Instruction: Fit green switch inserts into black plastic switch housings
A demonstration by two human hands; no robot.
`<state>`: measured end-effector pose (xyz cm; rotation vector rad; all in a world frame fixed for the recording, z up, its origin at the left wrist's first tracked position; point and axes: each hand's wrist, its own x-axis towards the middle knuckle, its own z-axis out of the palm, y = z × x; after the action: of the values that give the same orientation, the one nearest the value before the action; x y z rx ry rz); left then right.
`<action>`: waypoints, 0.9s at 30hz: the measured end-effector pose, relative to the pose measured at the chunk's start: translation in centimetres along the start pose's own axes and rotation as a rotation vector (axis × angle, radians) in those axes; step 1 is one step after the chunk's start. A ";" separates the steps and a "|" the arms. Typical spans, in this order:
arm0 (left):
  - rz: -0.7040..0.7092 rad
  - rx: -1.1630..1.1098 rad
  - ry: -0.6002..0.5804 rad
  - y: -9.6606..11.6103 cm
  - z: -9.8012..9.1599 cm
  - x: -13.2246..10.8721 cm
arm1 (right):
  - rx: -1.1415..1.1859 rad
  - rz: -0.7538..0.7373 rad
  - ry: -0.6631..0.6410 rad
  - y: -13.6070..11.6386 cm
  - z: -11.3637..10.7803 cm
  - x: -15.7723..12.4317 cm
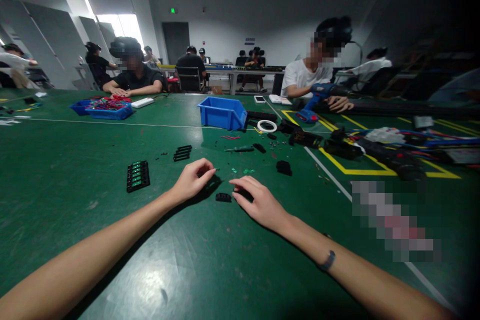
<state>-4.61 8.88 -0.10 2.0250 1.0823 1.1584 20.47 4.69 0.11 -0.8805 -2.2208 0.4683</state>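
Observation:
My left hand (pixel 195 178) is closed in a pinch on a small green circuit board (pixel 216 169), whose tip sticks out past the fingertips. My right hand (pixel 258 202) has thumb and fingers apart, with nothing visible between them. Just left of its thumb lies a small black plastic part (pixel 224 197) on the green table. Beyond the hands are several loose green circuit boards (pixel 247 171). Left of my left hand sits a black holder (pixel 138 176) with green boards in its rows. Farther back is a group of black strips (pixel 182 153).
A blue bin (pixel 222 113) stands beyond my hands, with a green screwdriver (pixel 240 149) before it. Wires fill a blue tray (pixel 108 107) at far left. Black parts (pixel 284 167) and a white ring (pixel 267 126) lie rightward. A co-worker has a blue power drill (pixel 317 100).

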 end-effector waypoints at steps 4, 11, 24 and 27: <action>0.007 0.006 -0.012 -0.2 0.0 0.1 | 0.013 0.033 0.014 0.1 0.0 0.0; 0.031 0.035 -0.023 -0.1 0.0 0.0 | 0.026 0.048 0.023 0.4 0.0 0.0; 0.104 0.210 0.009 0.1 0.1 0.0 | 0.032 0.025 0.024 0.8 0.3 0.0; 0.142 0.260 -0.037 0.5 -0.1 -0.4 | 0.028 0.012 0.022 0.7 0.3 0.0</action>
<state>-4.65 8.33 0.20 2.3474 1.1359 1.0902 20.63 5.16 -0.46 -0.8812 -2.1849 0.4921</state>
